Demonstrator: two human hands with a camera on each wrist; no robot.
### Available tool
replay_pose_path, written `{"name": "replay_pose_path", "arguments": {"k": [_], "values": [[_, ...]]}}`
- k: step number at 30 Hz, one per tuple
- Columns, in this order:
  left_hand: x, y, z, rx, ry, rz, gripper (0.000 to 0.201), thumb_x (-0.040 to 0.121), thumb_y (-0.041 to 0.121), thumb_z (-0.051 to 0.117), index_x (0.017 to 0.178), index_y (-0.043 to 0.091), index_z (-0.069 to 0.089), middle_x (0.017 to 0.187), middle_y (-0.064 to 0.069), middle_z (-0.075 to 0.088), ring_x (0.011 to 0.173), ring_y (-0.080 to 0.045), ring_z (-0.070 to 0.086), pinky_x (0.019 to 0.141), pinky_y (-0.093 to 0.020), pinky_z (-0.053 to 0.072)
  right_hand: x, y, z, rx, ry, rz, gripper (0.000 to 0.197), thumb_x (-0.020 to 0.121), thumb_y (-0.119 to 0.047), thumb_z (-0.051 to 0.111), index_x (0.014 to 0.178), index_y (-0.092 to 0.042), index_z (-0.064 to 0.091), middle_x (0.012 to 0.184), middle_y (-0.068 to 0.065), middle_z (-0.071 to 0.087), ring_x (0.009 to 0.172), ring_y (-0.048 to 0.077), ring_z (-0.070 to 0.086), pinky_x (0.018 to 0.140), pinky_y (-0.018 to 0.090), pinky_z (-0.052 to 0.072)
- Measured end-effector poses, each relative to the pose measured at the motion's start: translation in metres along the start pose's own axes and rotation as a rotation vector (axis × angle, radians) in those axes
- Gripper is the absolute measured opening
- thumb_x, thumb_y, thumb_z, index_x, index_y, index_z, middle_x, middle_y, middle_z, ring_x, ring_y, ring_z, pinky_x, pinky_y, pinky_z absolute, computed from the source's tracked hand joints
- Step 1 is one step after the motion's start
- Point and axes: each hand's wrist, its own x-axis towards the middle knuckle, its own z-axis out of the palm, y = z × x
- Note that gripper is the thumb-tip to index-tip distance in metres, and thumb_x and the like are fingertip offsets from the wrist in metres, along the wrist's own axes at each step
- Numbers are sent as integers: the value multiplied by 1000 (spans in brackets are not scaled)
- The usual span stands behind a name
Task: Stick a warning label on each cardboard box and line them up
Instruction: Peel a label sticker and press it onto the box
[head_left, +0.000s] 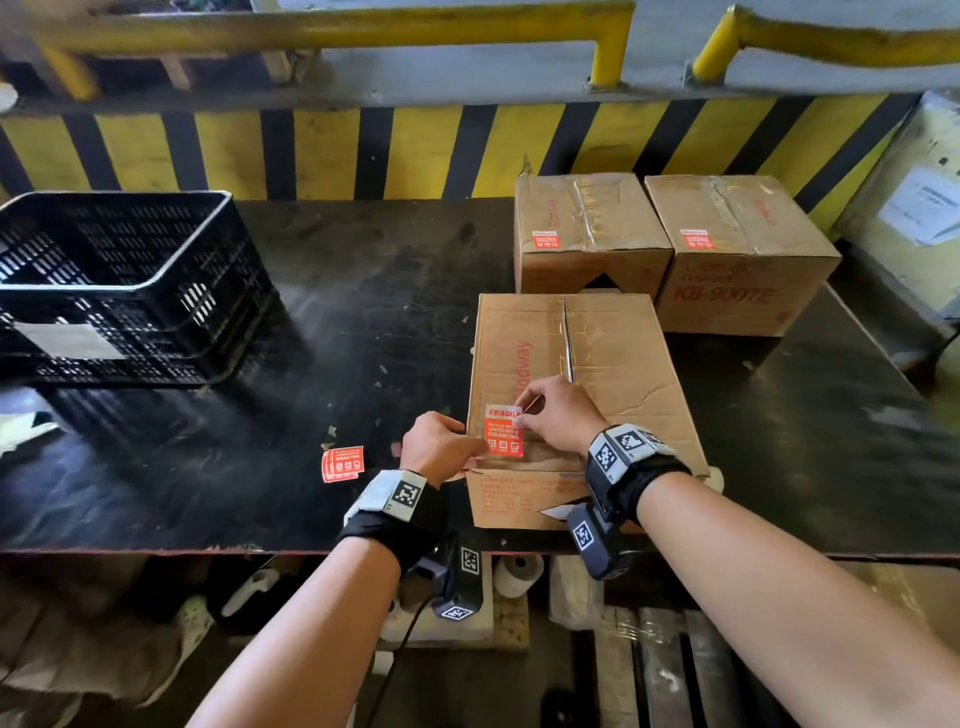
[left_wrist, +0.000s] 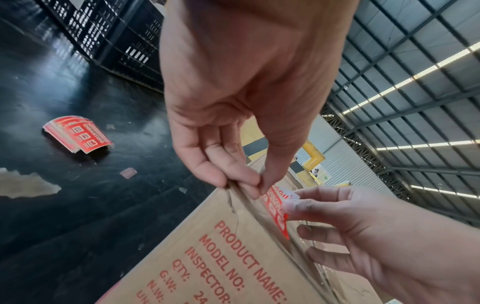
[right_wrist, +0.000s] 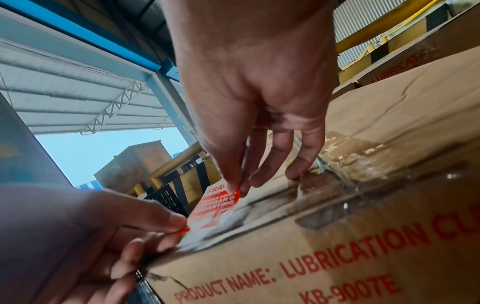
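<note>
A cardboard box (head_left: 597, 374) stands at the near edge of the black table. A red FRAGILE label (head_left: 503, 430) hangs just over its near left top corner. My left hand (head_left: 441, 447) pinches the label's near left corner at the box edge. My right hand (head_left: 558, 410) pinches the label's far right corner, which is still lifted. The label (right_wrist: 217, 207) slants up from the box top in the right wrist view. Two more boxes (head_left: 589, 231) (head_left: 737, 249) stand side by side behind, each with a red label on its top.
A small stack of red labels (head_left: 343, 463) lies on the table left of the box. A black slotted crate (head_left: 119, 280) fills the far left. A yellow-and-black striped wall (head_left: 415, 150) backs the table (head_left: 337, 332).
</note>
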Motion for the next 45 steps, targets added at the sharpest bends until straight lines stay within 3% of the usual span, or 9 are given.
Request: {"name": "replay_pose_path", "arguments": {"k": [4, 14, 19, 23, 26, 29, 36, 40, 45], "values": [[7, 3, 0, 9, -30, -86, 12, 78, 26, 85, 80, 14, 82, 73, -1, 77, 65, -8, 69, 69, -27, 64, 2, -5, 3, -35, 19, 19, 15, 86, -25, 83, 97, -20, 76, 111, 0, 75, 101, 18, 69, 91, 35, 58], [20, 15, -1, 120, -78, -207, 15, 76, 17, 82, 89, 9, 81, 76, -2, 80, 56, -9, 65, 59, -24, 56, 10, -11, 8, -82, 9, 102, 22, 80, -29, 88, 92, -16, 75, 112, 3, 74, 102, 20, 69, 89, 36, 59], [25, 16, 0, 159, -101, -223, 21, 74, 17, 83, 94, 9, 80, 79, -3, 81, 59, -11, 67, 66, -24, 59, 11, -15, 11, -127, 23, 132, 22, 80, -29, 88, 94, -16, 76, 110, 3, 75, 98, 19, 70, 80, 30, 57], [28, 17, 0, 169, -104, -214, 16, 79, 18, 84, 91, 9, 80, 81, -3, 81, 60, -11, 67, 62, -24, 57, 14, -17, 14, -132, 28, 168, 22, 78, -29, 89, 92, -18, 76, 108, 3, 76, 95, 19, 70, 75, 29, 55], [30, 15, 0, 163, -113, -210, 15, 78, 21, 85, 89, 10, 81, 78, -1, 81, 66, -12, 71, 72, -27, 63, 15, -16, 13, -112, 21, 171, 20, 80, -27, 88, 92, -16, 77, 108, 4, 75, 91, 17, 67, 72, 27, 51], [32, 14, 0, 155, -119, -211, 16, 77, 23, 85, 88, 12, 81, 78, 0, 81, 68, -12, 72, 81, -31, 64, 16, -12, 11, -70, -1, 183, 19, 81, -23, 87, 94, -14, 78, 112, 4, 74, 97, 17, 66, 77, 27, 54], [32, 16, 0, 188, -129, -209, 18, 78, 21, 85, 93, 11, 79, 79, 0, 81, 66, -11, 71, 75, -29, 64, 21, -7, 7, -40, -37, 216, 22, 79, -25, 89, 94, -16, 75, 110, 0, 74, 98, 16, 66, 81, 29, 55], [31, 19, 0, 248, -119, -187, 18, 79, 20, 84, 93, 10, 78, 75, 1, 80, 60, -7, 71, 63, -25, 61, 21, -8, 9, -50, -38, 213, 23, 78, -26, 89, 93, -17, 75, 108, 0, 74, 99, 17, 68, 85, 31, 57], [27, 22, 1, 308, -103, -151, 17, 79, 24, 84, 92, 14, 78, 72, 4, 79, 66, -5, 75, 67, -26, 63, 19, -8, 9, -65, -30, 195, 23, 77, -27, 90, 92, -18, 75, 108, 1, 74, 99, 17, 69, 88, 33, 58]]}}
